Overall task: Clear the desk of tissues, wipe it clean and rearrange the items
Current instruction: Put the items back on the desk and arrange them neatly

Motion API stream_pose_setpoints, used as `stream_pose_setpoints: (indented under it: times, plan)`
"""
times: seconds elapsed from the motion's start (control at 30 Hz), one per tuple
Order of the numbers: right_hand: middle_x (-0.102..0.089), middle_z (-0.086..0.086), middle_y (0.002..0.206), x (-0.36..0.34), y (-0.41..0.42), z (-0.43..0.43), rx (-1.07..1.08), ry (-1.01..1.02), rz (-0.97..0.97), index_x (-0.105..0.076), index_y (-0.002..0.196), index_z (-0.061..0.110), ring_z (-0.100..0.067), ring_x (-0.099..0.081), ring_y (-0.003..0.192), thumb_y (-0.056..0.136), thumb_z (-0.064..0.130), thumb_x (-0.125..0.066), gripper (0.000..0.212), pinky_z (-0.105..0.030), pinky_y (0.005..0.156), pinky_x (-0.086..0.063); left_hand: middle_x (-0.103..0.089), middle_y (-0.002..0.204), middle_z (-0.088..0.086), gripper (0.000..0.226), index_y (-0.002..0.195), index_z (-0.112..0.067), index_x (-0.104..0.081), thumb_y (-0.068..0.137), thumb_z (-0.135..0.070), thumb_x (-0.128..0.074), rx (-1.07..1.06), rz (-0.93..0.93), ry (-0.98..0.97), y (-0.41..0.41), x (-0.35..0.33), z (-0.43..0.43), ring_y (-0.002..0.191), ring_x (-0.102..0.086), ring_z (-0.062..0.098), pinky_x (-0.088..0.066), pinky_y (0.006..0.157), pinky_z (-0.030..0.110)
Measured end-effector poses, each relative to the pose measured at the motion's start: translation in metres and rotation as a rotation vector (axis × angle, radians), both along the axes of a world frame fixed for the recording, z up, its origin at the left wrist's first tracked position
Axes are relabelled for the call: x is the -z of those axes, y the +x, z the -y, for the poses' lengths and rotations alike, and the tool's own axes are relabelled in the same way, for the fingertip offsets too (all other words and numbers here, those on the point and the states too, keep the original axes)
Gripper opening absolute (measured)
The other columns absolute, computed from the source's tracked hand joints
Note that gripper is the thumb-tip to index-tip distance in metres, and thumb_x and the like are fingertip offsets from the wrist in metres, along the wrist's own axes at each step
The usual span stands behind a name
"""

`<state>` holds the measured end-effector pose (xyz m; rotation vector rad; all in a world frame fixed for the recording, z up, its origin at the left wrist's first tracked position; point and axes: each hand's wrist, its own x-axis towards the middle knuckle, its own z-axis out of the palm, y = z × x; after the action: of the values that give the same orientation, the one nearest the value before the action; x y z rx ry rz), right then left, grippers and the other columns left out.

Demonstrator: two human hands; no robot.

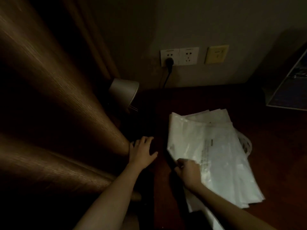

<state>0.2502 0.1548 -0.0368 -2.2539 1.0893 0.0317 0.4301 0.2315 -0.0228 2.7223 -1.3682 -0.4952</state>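
Note:
A stack of white papers in clear plastic sleeves [216, 146] lies on the dark wooden desk [274, 146], right of centre. My right hand [188, 171] grips the stack's near left edge with curled fingers. My left hand [142, 151] lies flat with spread fingers on the desk's dark left part, beside the curtain. No tissues can be made out in this dim light.
A brown curtain [58, 105] fills the left side. A small white lamp shade [123, 91] stands at the back left. Wall sockets [179, 56] with a black plug are behind. A framed card [289, 90] leans at the back right. A white cord [245, 143] lies under the papers.

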Motion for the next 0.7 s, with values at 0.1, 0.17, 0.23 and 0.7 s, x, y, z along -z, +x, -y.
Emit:
stream_pose_setpoints:
  times: [0.1,0.17,0.23,0.7]
  plan:
    - [-0.063,-0.007,0.081,0.006,0.023,-0.045,-0.183,0.054,-0.051,-0.046,0.07,0.016,-0.022,-0.061,0.078,0.084,0.021,-0.052,0.016,-0.027,0.061,-0.031,-0.034,0.149,0.0,0.066,0.148,-0.027,-0.028,0.091,-0.049,-0.053,-0.006,0.003,-0.024,0.004,-0.004,-0.007,0.133,-0.037,0.023,-0.025,0.11,0.04]
    - [-0.055,-0.001,0.074,0.011,0.028,-0.054,-0.156,0.04,-0.053,-0.037,0.063,0.019,-0.019,-0.058,0.075,0.085,0.023,-0.05,0.026,-0.027,0.06,-0.031,-0.035,0.148,0.001,0.064,0.147,-0.026,-0.029,0.092,-0.046,-0.052,-0.025,0.009,-0.048,0.01,-0.007,-0.014,0.131,-0.038,0.024,-0.028,0.108,0.039]
    - [-0.051,0.002,0.073,0.014,0.03,-0.055,-0.104,0.048,-0.044,-0.041,0.065,0.019,-0.019,-0.058,0.076,0.086,0.025,-0.051,0.025,-0.026,0.059,-0.032,-0.036,0.148,0.002,0.063,0.148,-0.024,-0.03,0.092,-0.045,-0.052,-0.062,0.013,-0.056,0.014,-0.007,-0.021,0.13,-0.04,0.025,-0.03,0.107,0.039]
    - [-0.055,-0.019,0.095,0.01,-0.067,0.019,0.164,-0.348,-0.081,-0.056,0.102,0.003,-0.037,-0.054,0.085,0.049,0.036,-0.09,0.071,-0.044,0.069,-0.049,-0.038,0.145,-0.002,0.06,0.146,-0.025,-0.034,0.092,-0.04,-0.054,-0.106,-0.076,-0.101,-0.039,0.007,-0.007,0.127,-0.042,0.023,-0.035,0.105,0.036]
